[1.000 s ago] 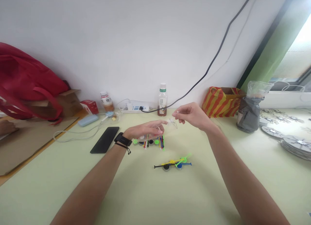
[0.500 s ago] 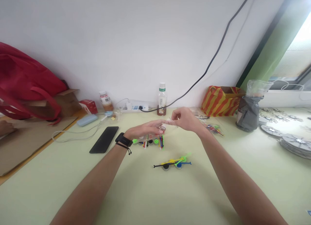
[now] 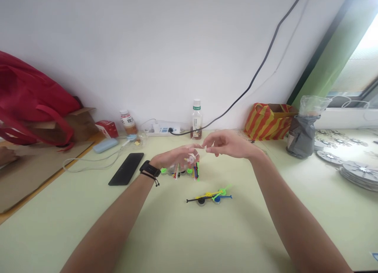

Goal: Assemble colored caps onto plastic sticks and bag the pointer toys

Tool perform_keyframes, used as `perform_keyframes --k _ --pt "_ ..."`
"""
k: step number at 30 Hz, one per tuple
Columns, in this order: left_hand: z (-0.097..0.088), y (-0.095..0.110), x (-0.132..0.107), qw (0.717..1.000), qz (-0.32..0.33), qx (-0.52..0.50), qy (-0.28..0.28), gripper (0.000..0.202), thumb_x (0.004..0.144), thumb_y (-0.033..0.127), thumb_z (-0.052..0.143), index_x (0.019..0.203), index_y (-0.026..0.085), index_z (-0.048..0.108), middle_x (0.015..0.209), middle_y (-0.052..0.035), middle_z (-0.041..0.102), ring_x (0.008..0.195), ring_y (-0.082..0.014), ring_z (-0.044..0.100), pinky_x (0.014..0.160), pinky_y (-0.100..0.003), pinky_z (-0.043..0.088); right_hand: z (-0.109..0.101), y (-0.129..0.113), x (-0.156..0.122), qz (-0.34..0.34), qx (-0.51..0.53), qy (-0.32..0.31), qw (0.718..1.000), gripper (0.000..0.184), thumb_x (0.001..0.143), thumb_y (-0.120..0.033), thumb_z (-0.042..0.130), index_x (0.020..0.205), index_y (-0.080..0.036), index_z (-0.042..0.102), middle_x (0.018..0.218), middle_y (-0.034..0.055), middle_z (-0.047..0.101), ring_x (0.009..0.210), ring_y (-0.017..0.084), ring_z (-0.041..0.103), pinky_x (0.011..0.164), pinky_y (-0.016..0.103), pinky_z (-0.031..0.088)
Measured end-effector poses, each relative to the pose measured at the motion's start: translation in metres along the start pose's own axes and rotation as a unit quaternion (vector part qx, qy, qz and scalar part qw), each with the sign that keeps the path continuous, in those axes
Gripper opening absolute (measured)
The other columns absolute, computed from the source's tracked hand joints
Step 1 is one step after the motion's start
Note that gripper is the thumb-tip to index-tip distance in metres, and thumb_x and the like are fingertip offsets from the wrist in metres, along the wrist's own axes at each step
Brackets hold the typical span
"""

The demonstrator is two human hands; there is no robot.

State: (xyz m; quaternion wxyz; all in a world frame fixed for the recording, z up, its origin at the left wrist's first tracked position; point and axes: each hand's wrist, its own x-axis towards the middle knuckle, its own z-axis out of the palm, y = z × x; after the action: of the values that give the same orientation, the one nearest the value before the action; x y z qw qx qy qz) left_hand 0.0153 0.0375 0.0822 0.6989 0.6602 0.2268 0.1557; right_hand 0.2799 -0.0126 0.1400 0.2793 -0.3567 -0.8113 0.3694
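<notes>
My left hand, wearing a black watch, is closed on a small whitish round plastic piece at its fingertips. My right hand meets it from the right, its thumb and index finger pinched together; any small thing between them is too blurred to name. Beneath my left hand lies a row of coloured plastic parts, green, red, blue and black, partly hidden by the hand. Nearer to me on the table is a group of thin-armed pieces in yellow, black, blue and green.
A black phone lies left of my hands. Behind stand a drink bottle, a second bottle and a power strip. To the right are a striped bag, a grey bag and stacked discs. Another person's hand shows far left.
My right hand has turned and its fingers have straightened towards my left hand. The clear film between the hands no longer shows plainly; the whitish round piece now shows at my left fingertips.
</notes>
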Motion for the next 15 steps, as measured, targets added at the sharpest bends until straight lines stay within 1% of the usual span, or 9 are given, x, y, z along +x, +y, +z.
perform_keyframes --k 3,5,8,10,11,12,13,14,15 --pt "-0.001 -0.003 0.002 0.997 -0.028 -0.065 -0.011 0.072 0.092 0.076 0.050 0.141 0.024 0.056 0.104 -0.0101 0.065 0.078 -0.0197 0.059 0.070 -0.031 0.047 0.002 0.003 0.002 -0.014 0.011 0.043 0.999 0.025 0.087 -0.042 0.071 0.094 -0.018 0.073 0.085 0.0043 0.071 0.076 0.016 0.064 0.068 0.028 0.052" --pt "-0.001 -0.004 0.005 0.992 -0.054 -0.113 -0.017 0.078 0.092 0.081 0.042 0.136 0.019 0.059 0.102 -0.0123 0.067 0.076 -0.0205 0.059 0.068 -0.032 0.047 0.002 0.004 0.003 -0.021 0.020 0.073 0.997 0.023 0.087 -0.041 0.072 0.091 -0.018 0.072 0.085 0.0045 0.071 0.079 0.017 0.064 0.072 0.030 0.052" --pt "-0.001 -0.007 0.010 0.985 -0.070 -0.160 -0.005 0.072 0.094 0.076 0.045 0.122 0.012 0.066 0.085 -0.0095 0.064 0.070 -0.0184 0.056 0.064 -0.029 0.045 0.002 0.008 0.004 -0.014 0.019 0.114 0.993 0.027 0.088 -0.044 0.070 0.099 -0.019 0.069 0.090 0.0051 0.071 0.078 0.017 0.065 0.071 0.030 0.051" --pt "-0.004 -0.010 0.013 0.980 -0.081 -0.182 0.014 0.062 0.095 0.068 0.053 0.115 0.011 0.068 0.074 -0.0044 0.058 0.064 -0.0161 0.052 0.060 -0.028 0.043 -0.001 0.016 0.004 0.028 -0.002 0.176 0.984 0.032 0.093 -0.046 0.063 0.111 -0.020 0.065 0.096 0.0055 0.072 0.073 0.016 0.064 0.066 0.029 0.050" --pt "-0.007 -0.011 0.014 0.977 -0.085 -0.191 0.030 0.057 0.095 0.064 0.056 0.114 0.011 0.068 0.072 -0.0028 0.056 0.062 -0.0154 0.051 0.058 -0.027 0.042 -0.002 0.021 0.005 0.058 -0.024 0.205 0.977 0.031 0.096 -0.045 0.058 0.113 -0.021 0.063 0.097 0.0055 0.072 0.070 0.015 0.063 0.064 0.029 0.048" --pt "-0.010 -0.013 0.015 0.975 -0.086 -0.200 0.050 0.053 0.095 0.061 0.058 0.113 0.012 0.068 0.071 -0.0022 0.055 0.060 -0.0151 0.051 0.057 -0.027 0.043 -0.003 0.026 0.005 0.090 -0.055 0.216 0.971 0.028 0.097 -0.043 0.055 0.111 -0.021 0.063 0.096 0.0055 0.072 0.069 0.015 0.062 0.063 0.028 0.047" --pt "-0.014 -0.014 0.016 0.972 -0.084 -0.208 0.073 0.049 0.095 0.058 0.059 0.111 0.012 0.068 0.072 -0.0025 0.056 0.060 -0.0152 0.052 0.056 -0.027 0.044 -0.003 0.031 0.005 0.116 -0.090 0.196 0.970 0.023 0.097 -0.039 0.054 0.106 -0.020 0.065 0.094 0.0055 0.073 0.070 0.015 0.062 0.063 0.028 0.046" --pt "-0.017 -0.015 0.016 0.968 -0.075 -0.217 0.096 0.044 0.095 0.053 0.060 0.110 0.013 0.068 0.073 -0.0033 0.058 0.060 -0.0156 0.054 0.057 -0.027 0.046 -0.002 0.034 0.006 0.132 -0.123 0.140 0.974 0.019 0.095 -0.035 0.057 0.099 -0.020 0.067 0.093 0.0056 0.073 0.072 0.016 0.062 0.064 0.027 0.046" --pt "-0.021 -0.016 0.016 0.964 -0.063 -0.230 0.117 0.040 0.095 0.049 0.060 0.109 0.013 0.068 0.075 -0.0044 0.060 0.061 -0.0161 0.057 0.058 -0.027 0.048 0.000 0.036 0.007 0.134 -0.147 0.056 0.978 0.015 0.092 -0.031 0.060 0.093 -0.019 0.070 0.092 0.0058 0.074 0.075 0.017 0.064 0.065 0.027 0.046"
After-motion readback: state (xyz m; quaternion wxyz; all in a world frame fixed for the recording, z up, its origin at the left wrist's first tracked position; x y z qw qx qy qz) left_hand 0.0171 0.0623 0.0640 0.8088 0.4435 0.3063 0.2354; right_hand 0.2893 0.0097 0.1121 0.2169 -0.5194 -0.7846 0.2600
